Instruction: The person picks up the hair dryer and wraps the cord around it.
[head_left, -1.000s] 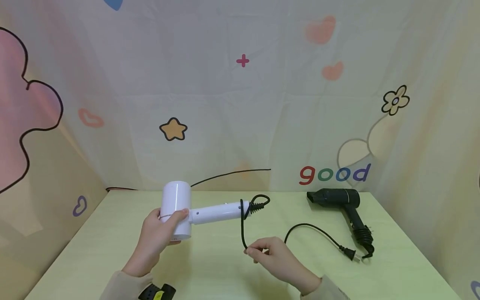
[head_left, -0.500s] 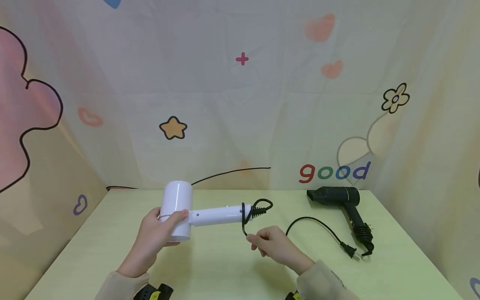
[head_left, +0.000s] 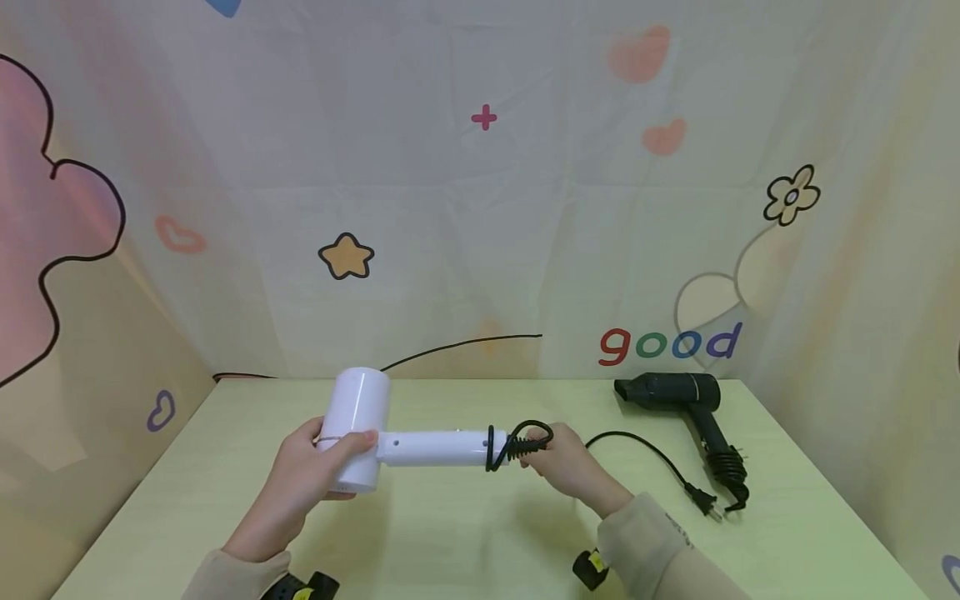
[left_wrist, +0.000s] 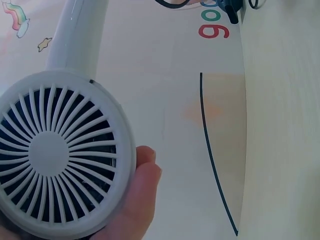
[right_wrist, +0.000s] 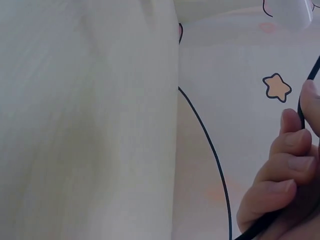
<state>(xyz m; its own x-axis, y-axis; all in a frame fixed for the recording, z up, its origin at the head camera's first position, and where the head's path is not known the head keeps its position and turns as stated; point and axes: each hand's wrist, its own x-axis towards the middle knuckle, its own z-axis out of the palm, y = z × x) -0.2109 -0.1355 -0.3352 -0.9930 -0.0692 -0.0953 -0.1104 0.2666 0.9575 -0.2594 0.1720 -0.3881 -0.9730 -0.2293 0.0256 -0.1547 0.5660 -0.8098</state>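
My left hand [head_left: 300, 479] grips a white hair dryer [head_left: 438, 448] by its barrel, thumb across the front side. Its handle points right, level above the table. The left wrist view shows the slatted round grille [left_wrist: 49, 154] at the barrel's end. A black cord [right_wrist: 257, 226] leaves the handle's end, is looped there, and is pinched between the thumb and fingers of my right hand [head_left: 570, 468], just beyond the handle's tip. In the right wrist view the cord also passes through that palm. Past the hand, it runs down to a two-prong plug [head_left: 701, 500] lying on the table.
A black hair dryer [head_left: 675, 393] with its cord wound round the handle lies at the table's back right, next to the plug. The pale green table [head_left: 187, 483] ends at a printed cloth backdrop [head_left: 465, 250], and cloth also hangs at both sides.
My right hand has moved up from below the handle to beside its tip, carrying the cord and closing the loop round the handle. The handle has tipped down slightly to level.
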